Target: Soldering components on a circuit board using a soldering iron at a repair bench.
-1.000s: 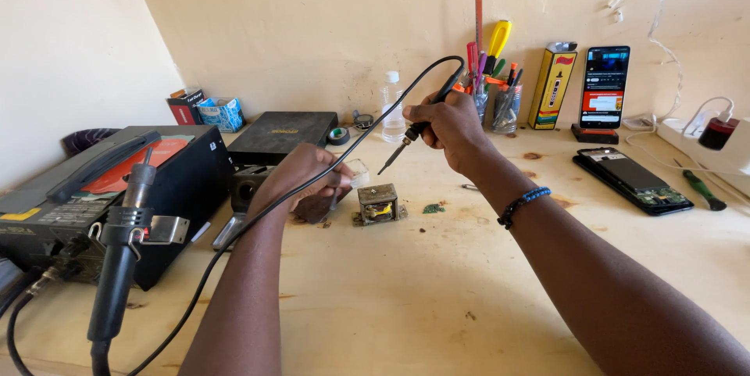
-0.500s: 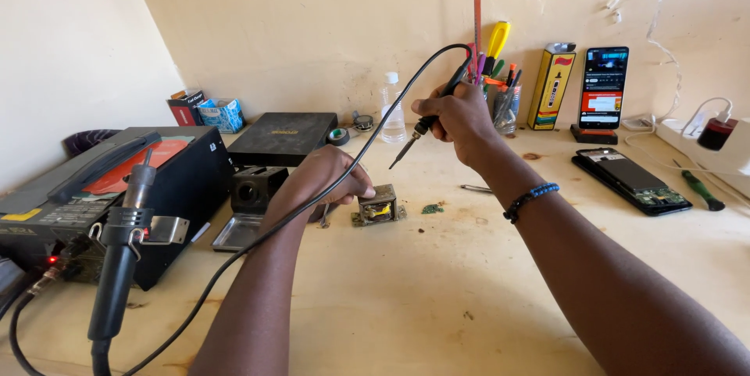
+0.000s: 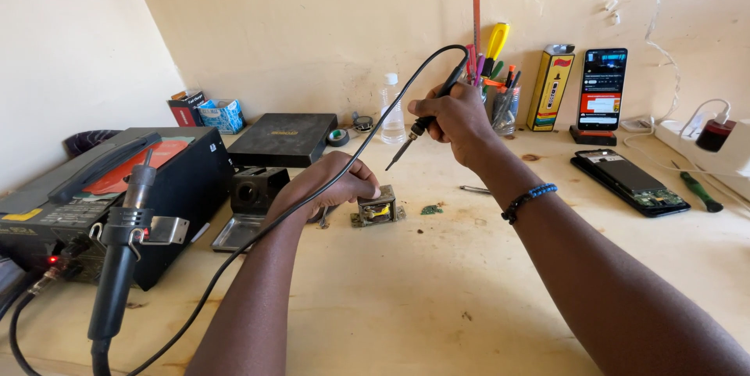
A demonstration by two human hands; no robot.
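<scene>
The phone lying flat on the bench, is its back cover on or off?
Off. The phone lying flat shows bare green circuit board and inner parts on its upper face, with no cover over them.

A tall yellow box (image 3: 551, 89) stands against the back wall beside a lit upright phone screen (image 3: 601, 88). Far left, a red box (image 3: 186, 108) and a blue-white box (image 3: 223, 116).

Black rework station (image 3: 117, 196), upright phone (image 3: 601, 88), opened phone (image 3: 631, 180), water bottle (image 3: 393, 114)
</scene>
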